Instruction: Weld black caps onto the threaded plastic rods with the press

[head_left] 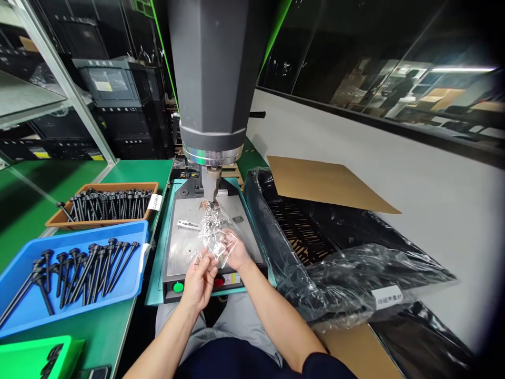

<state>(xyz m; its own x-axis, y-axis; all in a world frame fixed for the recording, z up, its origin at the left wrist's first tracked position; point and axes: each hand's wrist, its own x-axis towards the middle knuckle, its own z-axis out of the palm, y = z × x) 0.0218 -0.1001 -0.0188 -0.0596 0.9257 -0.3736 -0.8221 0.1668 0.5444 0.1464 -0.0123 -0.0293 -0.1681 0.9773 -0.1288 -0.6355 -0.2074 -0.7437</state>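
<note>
Crinkled clear plastic bag [212, 223]: was held over flat silver metal plate [179, 258], below grey metal machine tip [210, 184]; contents, if any, hard to make out through glare. Left hand [200, 279]: fingers curled, fingertips pinched on bag's near edge. Right hand [236, 252]: fingers bent, closed on bag's right side. Left of plate: shallow blue plastic tray [23, 263] and orange-brown plastic tray [102, 224], both held black screw-like parts [112, 204]. Right: brown cardboard sheet [327, 181] lay over black plastic liner [284, 258].

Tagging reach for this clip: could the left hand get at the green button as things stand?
Probably yes: the green button looks uncovered and near the left hand, though that hand is holding clear plastic.
</note>
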